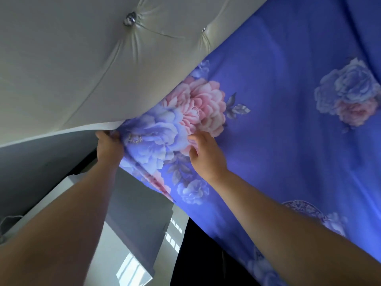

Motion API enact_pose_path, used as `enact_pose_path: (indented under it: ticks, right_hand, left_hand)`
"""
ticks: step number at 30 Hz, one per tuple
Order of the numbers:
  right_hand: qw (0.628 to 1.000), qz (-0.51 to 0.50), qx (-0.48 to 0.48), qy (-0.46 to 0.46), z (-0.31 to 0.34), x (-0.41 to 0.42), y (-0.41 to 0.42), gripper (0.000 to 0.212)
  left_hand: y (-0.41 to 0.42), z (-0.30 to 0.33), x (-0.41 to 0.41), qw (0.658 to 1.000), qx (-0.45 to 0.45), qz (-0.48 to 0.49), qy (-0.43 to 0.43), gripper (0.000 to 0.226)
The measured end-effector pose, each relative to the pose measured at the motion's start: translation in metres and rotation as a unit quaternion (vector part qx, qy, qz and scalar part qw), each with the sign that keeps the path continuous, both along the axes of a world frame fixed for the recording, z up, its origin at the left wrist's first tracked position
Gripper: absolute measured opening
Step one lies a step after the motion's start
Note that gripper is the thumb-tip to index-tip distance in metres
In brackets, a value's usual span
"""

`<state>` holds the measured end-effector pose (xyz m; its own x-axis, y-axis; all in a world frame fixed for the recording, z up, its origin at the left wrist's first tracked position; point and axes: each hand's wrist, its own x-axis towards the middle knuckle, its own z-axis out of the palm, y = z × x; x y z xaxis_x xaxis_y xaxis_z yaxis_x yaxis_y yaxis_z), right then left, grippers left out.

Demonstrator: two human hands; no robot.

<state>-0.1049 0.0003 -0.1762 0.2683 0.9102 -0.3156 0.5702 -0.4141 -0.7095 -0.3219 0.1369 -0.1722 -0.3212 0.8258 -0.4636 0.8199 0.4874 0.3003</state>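
My left hand pinched the sheet corner by the headboard; my right hand lay open on it. I judged tucking came next.

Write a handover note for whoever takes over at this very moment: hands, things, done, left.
Left hand grips the corner of the blue floral fabric sheet where it meets the cream tufted padded headboard.
Right hand rests on the sheet beside that corner, fingers loose.
Done: sheet lies spread out, with a few creases.
Left: likely pull this corner taut, tuck it in, smooth the creases.
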Motion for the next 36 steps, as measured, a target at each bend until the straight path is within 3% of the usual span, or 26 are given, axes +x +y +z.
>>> enact_pose_path:
  ticks: [3,8,11,14,16,18,20,21,23,25,27,29,32,33,36]
  right_hand:
    - [0.997,0.040,0.053,-0.035,-0.003,-0.001,0.004,0.032]
    - [0.984,0.030,0.111,-0.137,-0.014,0.025,0.023,0.043]
    - [0.975,-0.074,0.022,-0.208,-0.020,0.052,0.043,0.057]
    - [0.964,-0.161,-0.085,-0.195,-0.021,0.061,0.059,0.061]
    - [0.971,-0.099,-0.101,-0.191,-0.019,0.041,0.055,0.061]
    - [0.984,0.061,-0.072,-0.153,-0.014,0.002,0.032,0.058]
    - [0.965,0.254,-0.052,-0.030,0.003,-0.038,-0.006,0.038]
    - [0.953,0.298,-0.050,0.038,0.013,-0.048,-0.025,0.030]
    - [0.972,0.204,-0.005,0.116,0.027,-0.041,-0.054,0.030]
    - [0.994,0.039,0.103,-0.009,0.015,-0.005,-0.070,0.035]
    - [0.986,-0.078,0.039,-0.144,-0.002,0.047,-0.089,0.045]
    - [0.977,-0.125,-0.081,-0.150,-0.011,0.067,-0.125,0.056]
    - [0.981,0.072,-0.123,-0.129,-0.009,0.022,-0.208,0.062]
    - [0.977,0.134,-0.108,-0.126,-0.005,0.002,-0.237,0.060]
    - [0.951,0.243,-0.194,-0.002,0.024,-0.021,-0.299,0.047]
  left_hand:
    - [0.012,0.000,-0.011,0.993,-0.033,-0.083,0.072,0.033]
    - [0.020,-0.007,-0.015,0.994,-0.005,-0.025,0.102,0.030]
    - [0.030,-0.023,-0.008,0.994,-0.018,0.016,0.111,0.035]
    - [0.036,-0.032,-0.006,0.988,-0.008,0.061,0.141,0.045]
    - [0.032,-0.033,-0.009,0.985,0.013,0.067,0.156,0.045]
    - [0.029,-0.031,-0.016,0.983,0.027,0.064,0.170,0.039]
    - [0.029,-0.029,-0.022,0.985,0.014,0.058,0.162,0.037]
    - [0.029,-0.027,-0.022,0.987,0.007,0.053,0.149,0.037]
    - [0.024,-0.024,-0.015,0.989,0.009,0.062,0.132,0.040]
    - [-0.001,-0.018,0.008,0.988,0.053,0.064,0.129,0.049]
    - [-0.043,-0.010,0.038,0.984,0.138,0.004,0.109,0.053]
    - [-0.091,-0.005,0.066,0.968,0.206,-0.129,0.060,0.056]
    - [-0.162,-0.004,0.102,0.896,0.206,-0.393,0.009,0.055]
    - [-0.185,-0.003,0.112,0.865,0.175,-0.470,0.001,0.053]
    - [-0.251,0.008,0.132,0.754,0.062,-0.652,0.046,0.053]
